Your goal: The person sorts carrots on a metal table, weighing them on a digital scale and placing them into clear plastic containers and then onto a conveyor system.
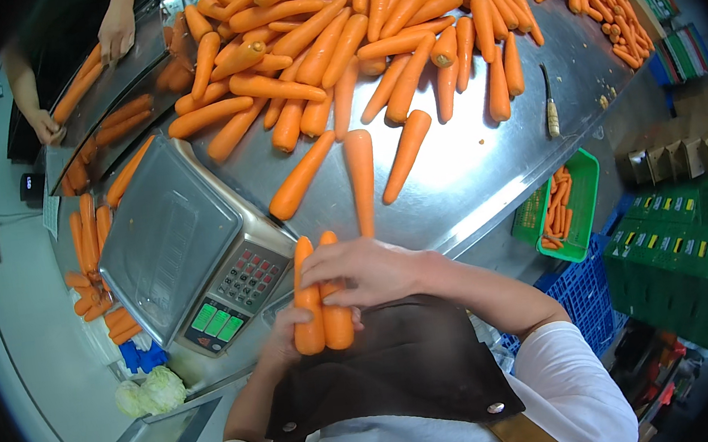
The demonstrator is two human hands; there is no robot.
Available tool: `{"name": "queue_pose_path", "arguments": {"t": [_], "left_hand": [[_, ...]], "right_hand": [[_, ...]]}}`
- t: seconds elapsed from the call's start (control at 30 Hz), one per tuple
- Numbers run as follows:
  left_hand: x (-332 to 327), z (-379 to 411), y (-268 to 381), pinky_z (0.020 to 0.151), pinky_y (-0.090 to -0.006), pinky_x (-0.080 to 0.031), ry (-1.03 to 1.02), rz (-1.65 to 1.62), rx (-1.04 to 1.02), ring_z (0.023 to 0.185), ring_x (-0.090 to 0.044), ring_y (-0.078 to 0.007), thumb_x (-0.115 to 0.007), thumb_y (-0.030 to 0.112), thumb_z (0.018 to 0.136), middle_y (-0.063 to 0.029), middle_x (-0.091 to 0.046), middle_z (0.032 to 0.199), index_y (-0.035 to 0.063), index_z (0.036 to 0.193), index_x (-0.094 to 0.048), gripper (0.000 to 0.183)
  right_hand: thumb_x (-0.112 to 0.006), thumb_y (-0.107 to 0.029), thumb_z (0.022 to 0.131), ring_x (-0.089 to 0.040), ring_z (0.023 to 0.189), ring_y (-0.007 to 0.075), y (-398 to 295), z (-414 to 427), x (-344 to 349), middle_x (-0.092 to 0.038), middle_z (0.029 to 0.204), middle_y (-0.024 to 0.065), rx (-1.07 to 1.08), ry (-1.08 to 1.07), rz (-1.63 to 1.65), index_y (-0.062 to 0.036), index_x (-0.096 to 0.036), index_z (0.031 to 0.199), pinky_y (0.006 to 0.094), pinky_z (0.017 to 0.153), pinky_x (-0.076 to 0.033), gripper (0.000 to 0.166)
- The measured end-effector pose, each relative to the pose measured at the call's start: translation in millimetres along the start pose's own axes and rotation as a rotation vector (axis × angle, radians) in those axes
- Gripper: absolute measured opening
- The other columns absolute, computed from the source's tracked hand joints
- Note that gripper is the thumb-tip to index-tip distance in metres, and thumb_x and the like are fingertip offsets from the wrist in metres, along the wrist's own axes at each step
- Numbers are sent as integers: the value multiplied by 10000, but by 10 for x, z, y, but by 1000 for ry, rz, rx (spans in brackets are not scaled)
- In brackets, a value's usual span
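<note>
Two carrots [310, 326] lie side by side, thick ends toward me, in front of my dark apron. My left hand [294, 331] is wrapped around their lower part from beneath. Across their upper part lies my right hand [362, 272], its fingers bent over both. Just left of the hands stands a digital weighing scale [168, 234] with a bare plate and lit green displays. Beyond the hands, single carrots [361, 175] lie on the steel table [456, 210], near a large heap of carrots [322, 36].
At the upper left, a co-worker's hands [118, 35] hold carrots. A knife with a pale handle [552, 119] lies on the table's right part. A green basket of carrots [587, 222] stands below the edge. Cabbages [152, 394] and blue gloves [143, 358] lie at lower left.
</note>
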State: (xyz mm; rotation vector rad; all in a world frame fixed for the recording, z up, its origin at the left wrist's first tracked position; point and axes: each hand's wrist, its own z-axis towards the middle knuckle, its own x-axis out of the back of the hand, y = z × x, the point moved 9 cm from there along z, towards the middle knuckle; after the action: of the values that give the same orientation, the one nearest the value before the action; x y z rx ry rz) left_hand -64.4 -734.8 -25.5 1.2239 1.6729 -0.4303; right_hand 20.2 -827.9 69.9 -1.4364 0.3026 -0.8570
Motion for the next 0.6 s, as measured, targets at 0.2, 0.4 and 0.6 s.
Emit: {"name": "queue_pose_path", "arguments": {"t": [0.2,0.4,0.6], "left_hand": [[-201,-416,559,931,-477,-517,169,100,-281,1005,-629,-331,-698,147,580,-186,-592,1132,-16,1379,-443,854],[137,-1678,1958,948,-404,-484,909,1309,-634,1081,-618,-293,-768,129,670,-156,-607,1163,10,1400,-438,810],[248,-1953,2429,1059,-439,-396,1219,2058,-344,1227,-502,-376,-775,143,700,-185,-538,1281,34,1428,-428,814]], "right_hand": [[-593,135,681,-561,1206,335,741,-338,1146,-586,1285,145,-257,262,-655,-63,-642,1169,407,985,-486,529],[-758,-18,638,-500,1241,290,1183,-631,1428,-600,1194,40,-189,47,-1163,-138,-630,1130,448,1072,-386,522],[-768,-79,740,-566,1095,303,1134,-500,1299,-604,1067,74,-383,-261,-973,-138,-633,1156,430,980,-434,442]]}}
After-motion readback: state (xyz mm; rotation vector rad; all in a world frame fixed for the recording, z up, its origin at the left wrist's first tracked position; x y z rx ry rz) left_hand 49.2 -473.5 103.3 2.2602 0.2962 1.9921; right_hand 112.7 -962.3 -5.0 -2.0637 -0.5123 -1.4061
